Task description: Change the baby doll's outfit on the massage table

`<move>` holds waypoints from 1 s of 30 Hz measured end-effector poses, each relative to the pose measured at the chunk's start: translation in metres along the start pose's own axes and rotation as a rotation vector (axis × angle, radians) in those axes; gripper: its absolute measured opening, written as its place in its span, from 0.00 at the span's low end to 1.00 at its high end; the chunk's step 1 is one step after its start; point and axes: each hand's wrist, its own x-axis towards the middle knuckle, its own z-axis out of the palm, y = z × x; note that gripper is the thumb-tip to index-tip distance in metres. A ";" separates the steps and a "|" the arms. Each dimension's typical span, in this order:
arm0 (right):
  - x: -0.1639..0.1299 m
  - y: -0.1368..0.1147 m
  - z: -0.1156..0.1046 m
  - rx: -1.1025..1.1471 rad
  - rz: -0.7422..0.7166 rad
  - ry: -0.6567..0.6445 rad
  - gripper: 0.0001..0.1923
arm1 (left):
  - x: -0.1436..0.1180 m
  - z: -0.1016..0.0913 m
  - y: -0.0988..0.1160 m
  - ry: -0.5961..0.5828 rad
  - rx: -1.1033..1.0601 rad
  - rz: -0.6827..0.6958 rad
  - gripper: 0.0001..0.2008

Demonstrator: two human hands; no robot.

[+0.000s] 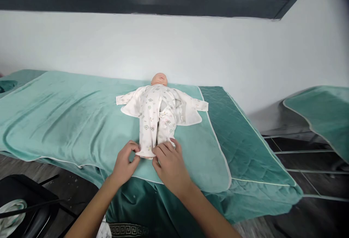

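Observation:
A baby doll lies on its back on the green bed cover, its head toward the wall. It wears a white patterned baby top spread out with both sleeves to the sides, and white patterned baby pants over its legs. My left hand pinches the left edge of the pants' hem at the doll's foot. On the other side of that same hem, my right hand pinches the cloth with thumb and fingers. A bit of the doll's foot shows under the hem; the other foot is hidden by my right hand.
The light green cover lies over a darker quilted bedspread. A white wall with a dark window frame stands behind. A black chair is at lower left, and another green-covered bed at right.

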 end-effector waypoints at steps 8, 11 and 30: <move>-0.024 0.049 -0.007 0.144 0.232 0.022 0.12 | 0.008 0.002 0.011 0.091 0.059 0.127 0.09; -0.021 0.067 0.011 0.023 0.340 -0.001 0.14 | 0.031 0.022 0.029 -0.040 0.194 0.279 0.05; -0.018 0.050 -0.013 0.000 0.248 0.053 0.04 | 0.037 0.051 0.054 -0.183 0.248 0.088 0.05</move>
